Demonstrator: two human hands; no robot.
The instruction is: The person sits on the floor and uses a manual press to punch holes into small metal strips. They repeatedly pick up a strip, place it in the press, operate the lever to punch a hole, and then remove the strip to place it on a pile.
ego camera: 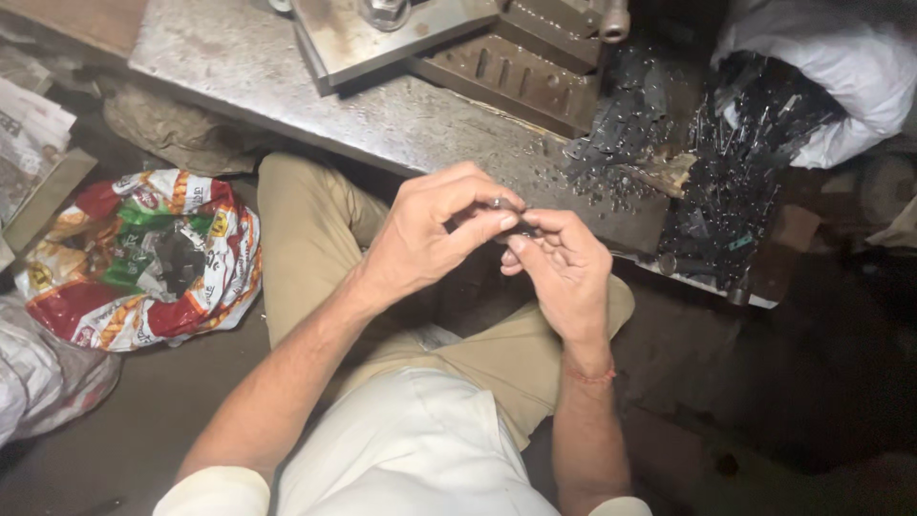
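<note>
A small metal part (504,204) is pinched between the fingertips of both hands, left hand (430,234) and right hand (564,263) meeting above the person's lap. Beyond lies the worktop (287,81), strewn with dark metal pieces (726,162); a printed bag (143,258) sits on the floor.

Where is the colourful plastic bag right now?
In the head view, the colourful plastic bag lies open on the floor at the left, beside the person's bent knee and below the edge of the metal table.

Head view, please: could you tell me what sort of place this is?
Probably a small metalworking shop: a worn steel bench carrying heavy machine blocks, a heap of small dark metal parts, and sacks on the floor.
</note>
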